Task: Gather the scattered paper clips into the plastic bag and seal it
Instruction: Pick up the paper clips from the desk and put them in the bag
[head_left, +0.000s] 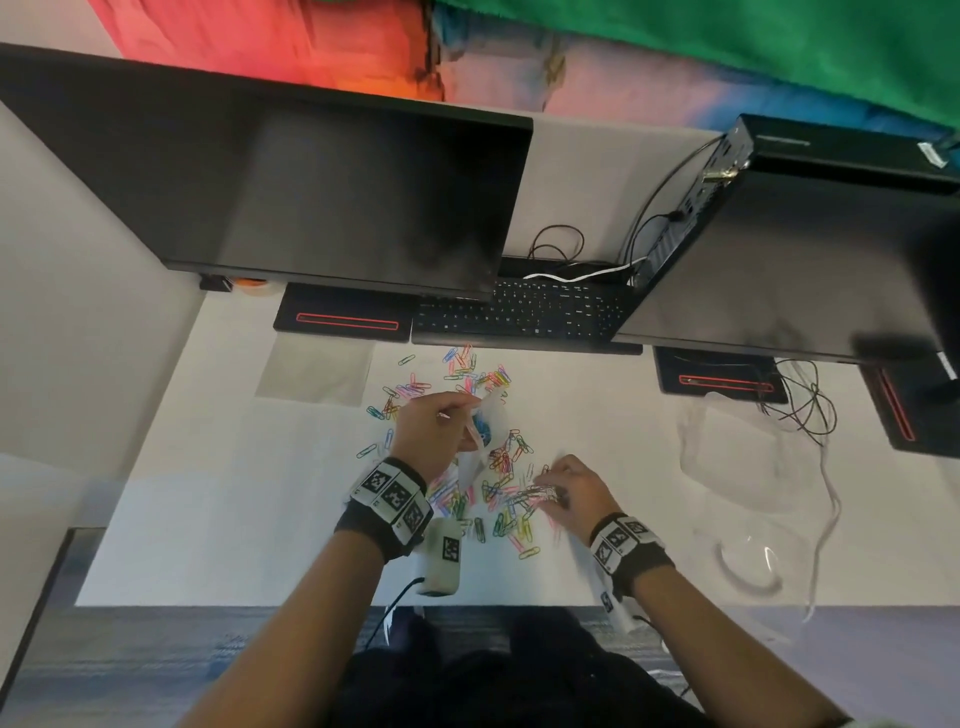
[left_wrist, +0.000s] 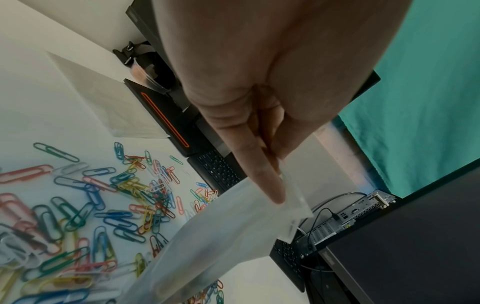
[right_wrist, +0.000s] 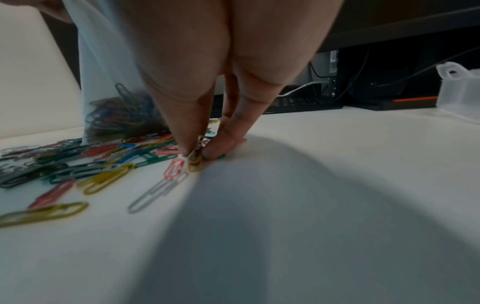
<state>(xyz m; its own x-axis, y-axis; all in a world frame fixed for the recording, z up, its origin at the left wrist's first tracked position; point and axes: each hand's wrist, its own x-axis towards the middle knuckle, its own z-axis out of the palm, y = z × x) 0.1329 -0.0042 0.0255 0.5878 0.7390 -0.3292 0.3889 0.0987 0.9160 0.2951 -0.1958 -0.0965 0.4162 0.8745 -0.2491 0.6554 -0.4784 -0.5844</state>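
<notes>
From the head camera, the left hand (head_left: 431, 431) holds the plastic bag (head_left: 483, 441) up by its rim above the desk (head_left: 208, 493), its bottom down among the paper clips (head_left: 498, 499), which lie spread from the keyboard (head_left: 519, 312) edge back toward the person. The right hand (head_left: 569, 488) is down on the near part of the pile, fingers drawn together over a few clips. Most clips are still loose, so the task looks early. The mouth of the bag seems narrow here — a handful brought up too fast could miss it and scatter.

From the left wrist, the fingers (left_wrist: 259, 174) pinch the bag's top edge (left_wrist: 291, 201), clamped on one side only. The other lip hangs free, so the opening may sag shut, or the thin film may slip out of the pinch as weight builds.

From the right wrist, thumb and fingertips (right_wrist: 221, 148) are closed on a yellow clip (right_wrist: 195, 162) at the edge of the heap, with others touching it. Interlocked neighbours could trail up with it and drop off on the way. Behind, the bag already holds a dark clump of clips low down — tilting it could spill them back out.
</notes>
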